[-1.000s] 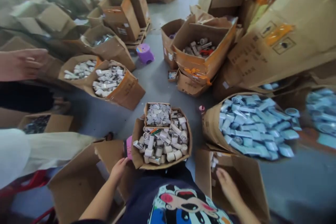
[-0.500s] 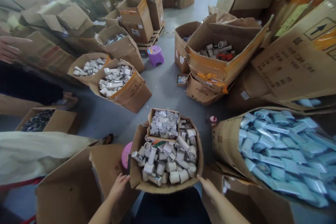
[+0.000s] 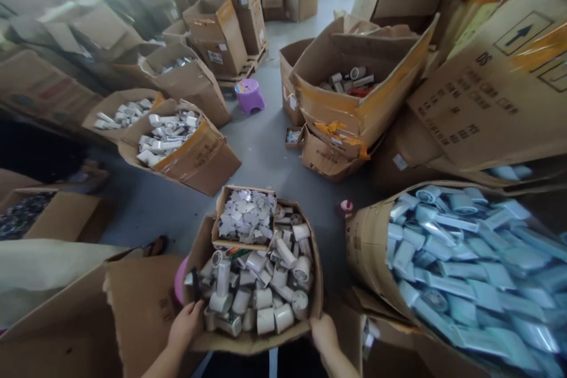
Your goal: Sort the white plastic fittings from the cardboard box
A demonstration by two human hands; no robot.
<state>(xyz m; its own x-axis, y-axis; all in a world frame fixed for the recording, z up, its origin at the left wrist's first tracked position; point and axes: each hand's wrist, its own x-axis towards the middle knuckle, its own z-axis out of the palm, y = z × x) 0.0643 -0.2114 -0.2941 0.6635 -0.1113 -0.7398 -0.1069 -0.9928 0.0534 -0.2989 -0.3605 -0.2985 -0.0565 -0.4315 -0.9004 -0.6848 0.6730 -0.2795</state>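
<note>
A cardboard box (image 3: 310, 298) full of short white tubes stands on the floor right in front of me. A smaller open carton (image 3: 219, 221) of pale flat pieces rests on top of the tubes at the back. My left hand (image 3: 185, 326) grips the box's near left corner, fingers curled over the rim. My right hand (image 3: 325, 333) holds the near right corner, closed around the edge.
A big box of pale blue packets (image 3: 447, 254) sits at right. An empty brown box (image 3: 133, 307) lies at left. More boxes of white tubes (image 3: 168, 133) stand further left, a purple stool (image 3: 248, 94) behind. Another person's pale trouser leg (image 3: 39, 271) is at far left.
Both my hands moved onto the near corners of the tube box and closed on it. The other person's hand at upper left has left the view.
</note>
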